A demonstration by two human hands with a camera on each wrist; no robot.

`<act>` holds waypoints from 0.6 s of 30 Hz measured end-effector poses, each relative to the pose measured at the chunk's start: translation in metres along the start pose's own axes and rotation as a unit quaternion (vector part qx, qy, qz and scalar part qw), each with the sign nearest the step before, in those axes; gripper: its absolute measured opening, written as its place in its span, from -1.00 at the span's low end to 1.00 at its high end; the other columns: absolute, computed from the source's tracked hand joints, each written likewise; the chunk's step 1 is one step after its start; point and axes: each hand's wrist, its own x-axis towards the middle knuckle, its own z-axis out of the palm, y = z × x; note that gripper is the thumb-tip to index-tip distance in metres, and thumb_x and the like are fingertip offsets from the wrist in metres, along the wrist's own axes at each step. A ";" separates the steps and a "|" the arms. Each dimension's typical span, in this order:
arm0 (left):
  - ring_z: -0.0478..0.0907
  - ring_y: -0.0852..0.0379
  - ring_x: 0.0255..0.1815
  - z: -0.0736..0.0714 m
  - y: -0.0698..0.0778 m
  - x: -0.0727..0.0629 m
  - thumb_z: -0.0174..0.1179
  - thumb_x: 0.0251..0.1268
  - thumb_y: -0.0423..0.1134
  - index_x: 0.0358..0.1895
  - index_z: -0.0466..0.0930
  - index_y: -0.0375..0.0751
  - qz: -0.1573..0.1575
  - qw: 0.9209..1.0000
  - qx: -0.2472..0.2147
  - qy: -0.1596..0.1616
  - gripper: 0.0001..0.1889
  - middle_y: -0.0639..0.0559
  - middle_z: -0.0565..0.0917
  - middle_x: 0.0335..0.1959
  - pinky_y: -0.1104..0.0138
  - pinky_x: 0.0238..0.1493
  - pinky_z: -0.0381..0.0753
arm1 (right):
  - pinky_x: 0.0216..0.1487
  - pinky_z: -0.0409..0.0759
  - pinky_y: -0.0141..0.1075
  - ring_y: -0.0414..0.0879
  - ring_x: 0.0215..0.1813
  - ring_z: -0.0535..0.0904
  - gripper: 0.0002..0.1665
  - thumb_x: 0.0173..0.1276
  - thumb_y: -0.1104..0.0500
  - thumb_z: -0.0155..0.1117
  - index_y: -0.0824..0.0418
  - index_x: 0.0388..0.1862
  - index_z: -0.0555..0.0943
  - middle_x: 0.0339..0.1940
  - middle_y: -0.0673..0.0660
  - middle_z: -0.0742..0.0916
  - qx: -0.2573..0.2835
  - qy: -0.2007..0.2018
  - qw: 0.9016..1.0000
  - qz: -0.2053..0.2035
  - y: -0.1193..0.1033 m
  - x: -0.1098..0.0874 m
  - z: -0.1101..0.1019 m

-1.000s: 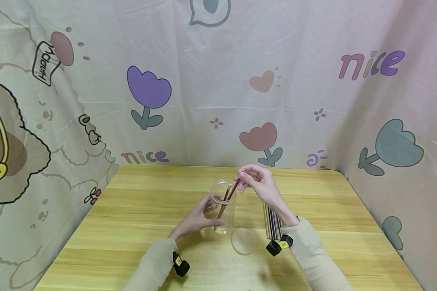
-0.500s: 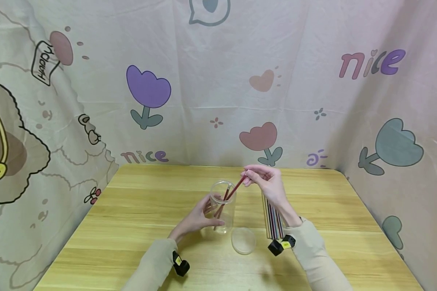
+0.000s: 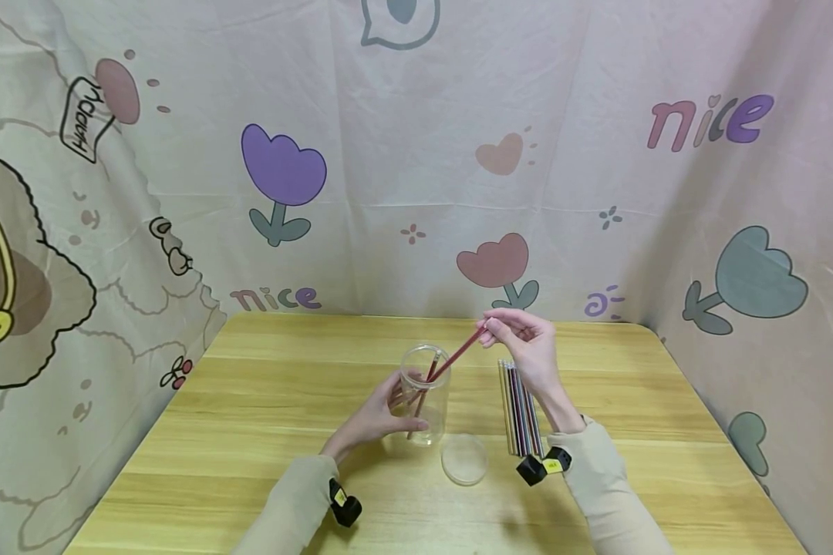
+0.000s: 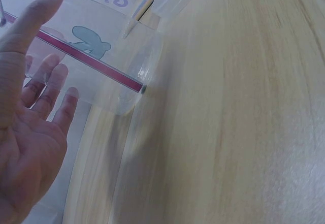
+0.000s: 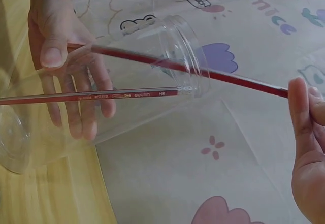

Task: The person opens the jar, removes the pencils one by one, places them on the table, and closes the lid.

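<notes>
My left hand (image 3: 380, 410) holds a clear plastic jar (image 3: 439, 412), thumb on the near side and fingers round the other. The jar stands tilted in the left wrist view, its open mouth uncovered. Between thumb and fingertips, my right hand (image 3: 527, 354) pinches the end of a red pencil (image 3: 463, 351), which slants through the mouth with its lower part inside the jar. A second red pencil (image 5: 144, 93), marked HB, leans inside along the wall; its eraser end reaches the mouth in the right wrist view.
A round clear lid (image 3: 464, 460) lies on the wooden table (image 3: 250, 432), just in front of the jar. Several pencils (image 3: 521, 416) lie side by side to the right, below my right hand. A patterned cloth (image 3: 389, 154) hangs behind the table.
My right hand has moved right, away from the jar, drawing more of the red pencil out of the mouth and tilting it flatter. The left hand and jar stay put.
</notes>
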 end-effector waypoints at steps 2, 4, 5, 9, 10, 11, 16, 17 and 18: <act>0.34 -0.22 0.51 0.000 0.000 0.000 0.52 0.05 -0.27 0.43 0.27 -0.11 -0.001 1.000 -0.003 0.000 -0.15 -0.14 0.43 0.44 -0.15 0.55 0.29 | -0.31 0.79 -0.39 -0.21 -0.39 0.78 -0.77 0.37 0.52 0.19 0.33 -0.13 0.72 -0.27 0.08 0.86 0.014 0.013 1.000 -0.012 0.000 0.001 -0.001; 0.33 -0.22 0.51 0.000 0.000 0.000 0.52 0.06 -0.27 0.42 0.27 -0.11 0.002 1.000 -0.002 0.000 -0.16 -0.15 0.42 0.44 -0.14 0.55 0.29 | -0.33 0.79 -0.39 -0.19 -0.40 0.78 -0.77 0.38 0.53 0.19 0.33 -0.15 0.72 -0.29 0.12 0.86 0.024 0.025 0.999 -0.019 0.001 0.001 -0.002; 0.33 -0.23 0.51 0.000 -0.001 0.000 0.52 0.06 -0.27 0.42 0.27 -0.11 0.005 1.000 -0.002 0.000 -0.17 -0.16 0.42 0.44 -0.15 0.55 0.30 | -0.33 0.79 -0.38 -0.18 -0.40 0.78 -0.78 0.37 0.53 0.18 0.36 -0.15 0.71 -0.29 0.14 0.85 0.028 0.030 0.999 -0.022 0.001 0.001 -0.003; 0.31 -0.23 0.52 0.000 -0.001 0.001 0.53 0.05 -0.27 0.40 0.29 -0.09 0.007 1.000 -0.001 0.001 -0.18 -0.17 0.41 0.45 -0.15 0.56 0.27 | -0.32 0.80 -0.36 -0.13 -0.40 0.79 -0.78 0.36 0.57 0.15 0.45 -0.14 0.70 -0.30 0.18 0.85 0.040 0.043 0.998 -0.024 0.000 0.001 -0.006; 0.31 -0.23 0.53 0.000 -0.001 0.000 0.53 0.05 -0.26 0.39 0.29 -0.07 0.005 1.000 -0.001 0.002 -0.18 -0.16 0.41 0.45 -0.15 0.56 0.27 | -0.32 0.80 -0.36 -0.13 -0.39 0.79 -0.77 0.36 0.58 0.14 0.46 -0.14 0.70 -0.29 0.17 0.85 0.045 0.043 0.998 -0.024 -0.001 0.001 -0.007; 0.31 -0.22 0.53 0.000 -0.001 0.000 0.53 0.05 -0.26 0.39 0.30 -0.06 0.004 1.000 -0.001 0.002 -0.18 -0.15 0.41 0.45 -0.16 0.57 0.26 | -0.31 0.80 -0.35 -0.12 -0.39 0.79 -0.76 0.36 0.60 0.13 0.47 -0.13 0.70 -0.29 0.18 0.85 0.052 0.042 0.997 -0.024 -0.002 0.001 -0.009; 0.29 -0.20 0.54 0.000 -0.001 0.001 0.53 0.05 -0.24 0.40 0.30 -0.01 0.006 1.000 0.000 0.002 -0.18 -0.10 0.42 0.45 -0.15 0.58 0.23 | -0.23 0.81 -0.34 -0.09 -0.31 0.81 -0.68 0.36 0.63 0.08 0.44 -0.11 0.71 -0.25 0.21 0.85 0.087 0.032 0.996 -0.018 -0.005 0.000 -0.016; 0.29 -0.20 0.54 0.000 -0.001 0.001 0.53 0.05 -0.24 0.40 0.30 -0.01 0.007 1.000 0.000 0.001 -0.18 -0.10 0.42 0.46 -0.15 0.58 0.23 | -0.22 0.81 -0.34 -0.08 -0.29 0.82 -0.67 0.35 0.64 0.07 0.44 -0.10 0.71 -0.25 0.22 0.85 0.095 0.030 0.995 -0.018 -0.005 -0.001 -0.018; 0.29 -0.20 0.54 0.000 -0.002 0.001 0.53 0.06 -0.25 0.40 0.30 -0.01 0.009 1.000 0.001 0.001 -0.18 -0.10 0.41 0.46 -0.15 0.58 0.23 | -0.21 0.81 -0.34 -0.08 -0.28 0.82 -0.67 0.36 0.64 0.07 0.43 -0.09 0.71 -0.24 0.22 0.85 0.098 0.031 0.995 -0.019 -0.006 -0.001 -0.019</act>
